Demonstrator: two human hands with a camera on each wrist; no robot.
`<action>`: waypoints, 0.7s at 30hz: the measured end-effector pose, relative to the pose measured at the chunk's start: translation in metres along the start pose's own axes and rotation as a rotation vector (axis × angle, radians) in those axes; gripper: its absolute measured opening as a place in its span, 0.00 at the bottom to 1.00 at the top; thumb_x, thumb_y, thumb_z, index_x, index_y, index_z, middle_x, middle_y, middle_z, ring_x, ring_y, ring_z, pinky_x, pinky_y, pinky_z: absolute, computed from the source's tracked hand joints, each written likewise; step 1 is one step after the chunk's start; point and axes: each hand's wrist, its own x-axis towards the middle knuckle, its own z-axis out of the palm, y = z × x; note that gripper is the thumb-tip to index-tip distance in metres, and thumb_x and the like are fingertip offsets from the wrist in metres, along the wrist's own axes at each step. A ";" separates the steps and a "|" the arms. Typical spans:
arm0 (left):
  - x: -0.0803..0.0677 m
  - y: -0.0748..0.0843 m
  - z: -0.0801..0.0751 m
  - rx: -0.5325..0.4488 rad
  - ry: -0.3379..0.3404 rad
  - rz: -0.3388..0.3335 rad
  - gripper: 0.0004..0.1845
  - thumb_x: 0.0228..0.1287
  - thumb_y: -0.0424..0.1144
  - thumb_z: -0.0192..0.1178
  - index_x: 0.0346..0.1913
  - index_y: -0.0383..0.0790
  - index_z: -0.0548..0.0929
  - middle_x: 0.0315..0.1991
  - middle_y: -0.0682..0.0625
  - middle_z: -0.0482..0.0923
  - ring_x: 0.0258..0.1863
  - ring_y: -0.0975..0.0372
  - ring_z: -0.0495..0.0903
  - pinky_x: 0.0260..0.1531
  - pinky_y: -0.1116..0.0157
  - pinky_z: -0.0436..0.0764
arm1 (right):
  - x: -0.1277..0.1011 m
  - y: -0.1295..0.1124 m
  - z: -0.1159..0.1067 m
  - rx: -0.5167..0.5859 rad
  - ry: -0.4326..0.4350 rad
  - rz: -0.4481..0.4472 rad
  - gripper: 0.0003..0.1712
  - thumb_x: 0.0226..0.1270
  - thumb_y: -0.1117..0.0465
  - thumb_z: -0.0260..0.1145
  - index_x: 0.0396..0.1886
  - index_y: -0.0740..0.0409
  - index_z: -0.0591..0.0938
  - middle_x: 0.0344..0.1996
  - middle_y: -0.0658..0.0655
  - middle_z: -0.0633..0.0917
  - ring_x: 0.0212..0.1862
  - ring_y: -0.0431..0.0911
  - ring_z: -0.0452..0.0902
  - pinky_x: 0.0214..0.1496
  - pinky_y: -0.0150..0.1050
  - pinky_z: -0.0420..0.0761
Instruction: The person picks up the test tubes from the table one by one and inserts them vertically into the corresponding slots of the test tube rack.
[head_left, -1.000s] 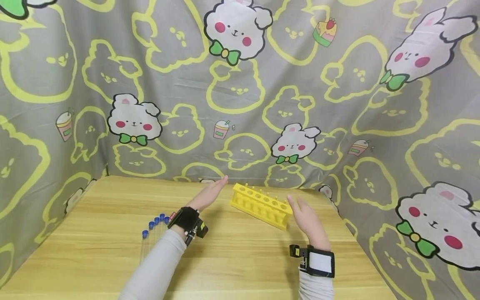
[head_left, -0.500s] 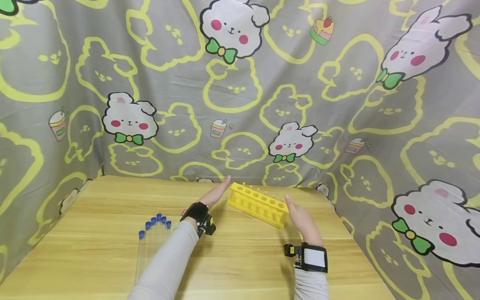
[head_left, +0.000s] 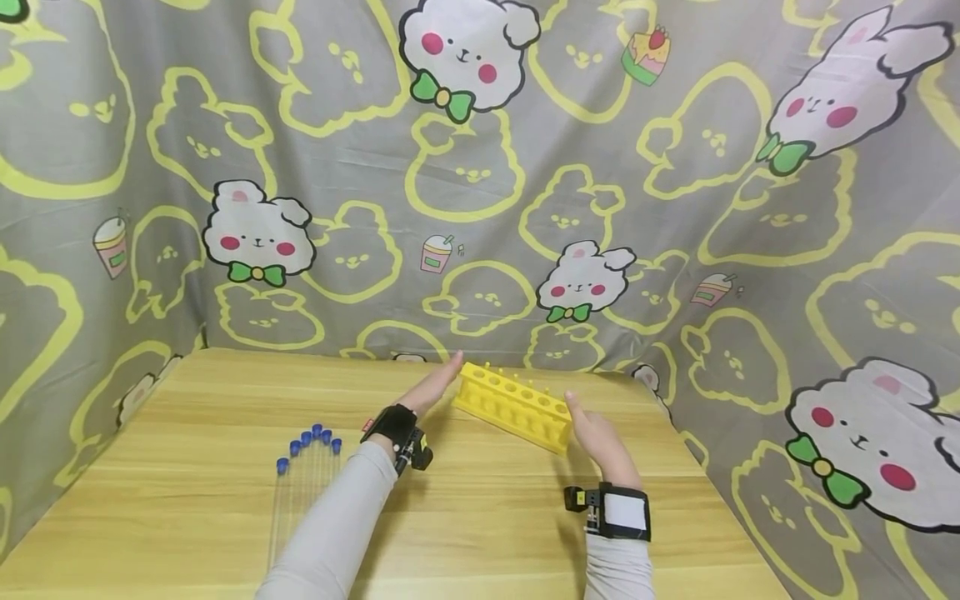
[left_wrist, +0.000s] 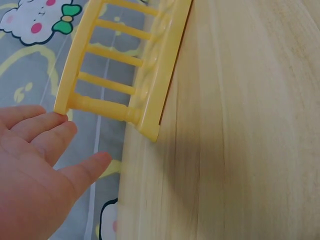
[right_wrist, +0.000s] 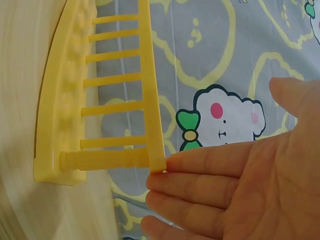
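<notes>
Bright yellow plastic test-tube rack [head_left: 513, 406], long and narrow, standing far on the wooden counter [head_left: 480, 517], just right of centre, close to the cartoon-printed cloth backdrop [head_left: 480, 167]. Set at a slant, left end farther, right end nearer. Top plate pierced by a row of round holes, with small pegs rising along the far edge. Seen from the wrist views as two rails joined by thin cross rods [left_wrist: 117, 55] [right_wrist: 112, 80], with a thicker post at each end.

Left hand [head_left: 433, 387] flat and open, fingers straight and together, fingertips [left_wrist: 55, 120] touching the rack's left end corner; nothing gripped. Right hand [head_left: 596, 435] likewise open with straight fingers, fingertips [right_wrist: 172, 162] meeting the rack's right end corner; nothing gripped. Rack thus flanked between the two palms, base down on the counter.

Off to the left and nearer, a row of clear tubes with blue caps [head_left: 307, 440] lying flat on the counter, well apart from the rack. Black wrist-worn cameras [head_left: 397, 429] on both grey sleeves.
</notes>
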 end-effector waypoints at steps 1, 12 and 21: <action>0.001 -0.002 -0.001 0.002 -0.002 -0.002 0.44 0.70 0.70 0.24 0.78 0.45 0.43 0.79 0.45 0.41 0.79 0.50 0.40 0.75 0.43 0.41 | 0.000 0.000 0.000 -0.004 -0.001 0.000 0.58 0.69 0.27 0.22 0.67 0.75 0.65 0.67 0.75 0.66 0.68 0.71 0.61 0.70 0.63 0.61; -0.014 -0.009 -0.005 0.055 0.040 -0.015 0.45 0.68 0.72 0.27 0.78 0.45 0.48 0.79 0.44 0.46 0.78 0.49 0.45 0.75 0.44 0.43 | 0.007 0.000 0.007 -0.007 0.001 -0.046 0.54 0.71 0.28 0.24 0.69 0.69 0.65 0.69 0.71 0.65 0.71 0.70 0.58 0.72 0.63 0.58; -0.039 -0.004 -0.004 0.190 0.123 -0.068 0.45 0.67 0.73 0.27 0.76 0.45 0.56 0.77 0.44 0.54 0.77 0.48 0.52 0.74 0.45 0.50 | 0.013 -0.004 0.019 0.005 0.012 -0.092 0.54 0.70 0.27 0.32 0.71 0.72 0.61 0.70 0.72 0.63 0.72 0.68 0.57 0.73 0.61 0.57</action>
